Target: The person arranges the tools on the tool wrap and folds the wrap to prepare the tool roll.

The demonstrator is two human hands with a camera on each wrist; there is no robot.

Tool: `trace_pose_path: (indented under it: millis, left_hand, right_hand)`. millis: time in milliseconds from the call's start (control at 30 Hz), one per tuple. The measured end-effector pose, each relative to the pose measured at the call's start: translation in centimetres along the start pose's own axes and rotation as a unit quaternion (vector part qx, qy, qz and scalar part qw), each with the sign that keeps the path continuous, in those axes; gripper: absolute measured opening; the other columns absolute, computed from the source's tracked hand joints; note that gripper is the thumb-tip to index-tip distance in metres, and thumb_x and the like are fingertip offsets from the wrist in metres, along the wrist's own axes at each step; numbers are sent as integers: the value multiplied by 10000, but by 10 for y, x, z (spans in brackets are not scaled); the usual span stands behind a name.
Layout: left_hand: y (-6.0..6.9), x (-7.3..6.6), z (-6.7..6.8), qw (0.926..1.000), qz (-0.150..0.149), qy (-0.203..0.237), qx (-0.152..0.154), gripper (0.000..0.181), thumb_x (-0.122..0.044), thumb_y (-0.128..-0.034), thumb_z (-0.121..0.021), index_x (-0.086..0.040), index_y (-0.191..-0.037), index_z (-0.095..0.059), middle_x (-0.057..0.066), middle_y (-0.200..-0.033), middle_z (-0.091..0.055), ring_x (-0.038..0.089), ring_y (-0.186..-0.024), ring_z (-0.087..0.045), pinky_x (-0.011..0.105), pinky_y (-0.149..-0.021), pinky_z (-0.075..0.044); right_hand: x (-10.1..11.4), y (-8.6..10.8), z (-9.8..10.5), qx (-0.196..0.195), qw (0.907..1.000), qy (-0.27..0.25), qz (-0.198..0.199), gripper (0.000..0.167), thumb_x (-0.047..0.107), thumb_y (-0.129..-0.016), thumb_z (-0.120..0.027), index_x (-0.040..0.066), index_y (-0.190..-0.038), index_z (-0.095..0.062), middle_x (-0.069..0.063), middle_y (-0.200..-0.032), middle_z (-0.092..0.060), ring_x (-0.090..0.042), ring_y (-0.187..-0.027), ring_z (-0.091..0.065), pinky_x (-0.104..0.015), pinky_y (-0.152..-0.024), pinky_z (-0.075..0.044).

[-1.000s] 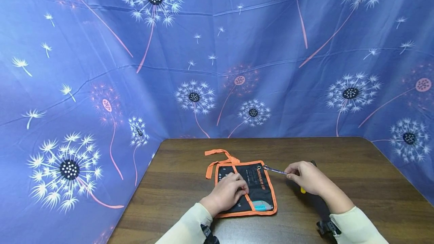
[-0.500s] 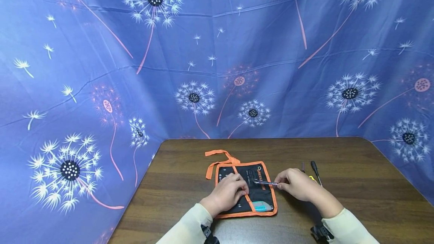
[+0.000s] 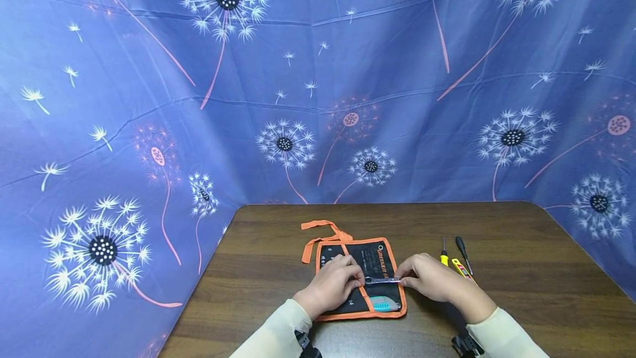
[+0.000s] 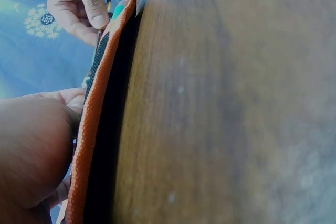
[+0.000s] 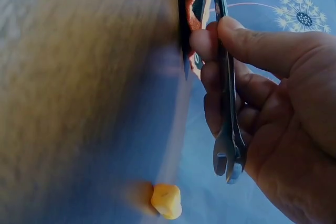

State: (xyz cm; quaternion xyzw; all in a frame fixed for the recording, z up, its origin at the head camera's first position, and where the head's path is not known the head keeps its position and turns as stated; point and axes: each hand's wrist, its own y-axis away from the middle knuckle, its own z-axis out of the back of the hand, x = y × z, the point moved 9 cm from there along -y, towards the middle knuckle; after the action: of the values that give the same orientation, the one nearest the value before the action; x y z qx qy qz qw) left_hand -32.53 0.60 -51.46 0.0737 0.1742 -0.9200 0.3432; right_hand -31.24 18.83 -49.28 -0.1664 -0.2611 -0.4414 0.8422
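A black tool pouch [image 3: 371, 256] with orange edging lies unrolled on the table. My left hand [image 3: 332, 283] rests on it, fingers curled at the orange edge of its pocket; in the left wrist view the fingertips are partly hidden behind the pouch. My right hand [image 3: 431, 278] pinches a combination wrench [image 3: 383, 280] between thumb and fingers over the pouch's right side. The wrench's ring end reaches the pocket edge beside my left fingers. Its open end [image 5: 228, 161] points back toward my palm. A teal and grey utility knife [image 3: 384, 304] sits in the pocket's near end.
Right of the pouch lie a yellow-handled screwdriver [image 3: 444, 253], a black-handled screwdriver [image 3: 462, 247] and a yellow and red tool [image 3: 462, 270] partly behind my right wrist. Orange ties [image 3: 325, 233] trail off the pouch's far left. A blue dandelion-print curtain [image 3: 318, 98] hangs behind the table.
My right hand has brought the wrench left and nearer me, from the pouch's far right corner to the pocket edge. The tools on the right are uncovered. My left hand has stayed put.
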Motion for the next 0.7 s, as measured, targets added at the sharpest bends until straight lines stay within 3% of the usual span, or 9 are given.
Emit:
trace_pose_path:
  millis: [300, 700]
  left_hand:
    - [-1, -2, 0, 10000, 1, -84, 5, 92, -267, -1033, -688, -326, -964, -677, -195, -1004, -539, 17, -965, -515, 235, -868, -464]
    - [-6, -16, -2, 9995, -283, -85, -68, 80, -265, -1029, -695, -304, -961, -674, -164, -977, -527, 17, -931, -512, 200, -826, -451]
  right_hand:
    - [7, -1, -3, -116, 9988, 189, 429, 110, 74, -929, -789, 141, -1006, -829, 78, -980, -762, -118, -934, -706, -371, -784, -582]
    - [19, -10, -20, 155, 9985, -180, 501, 121, 88, -954, -768, 130, -1053, -823, 84, -1004, -726, -46, -900, -656, -297, -729, -559]
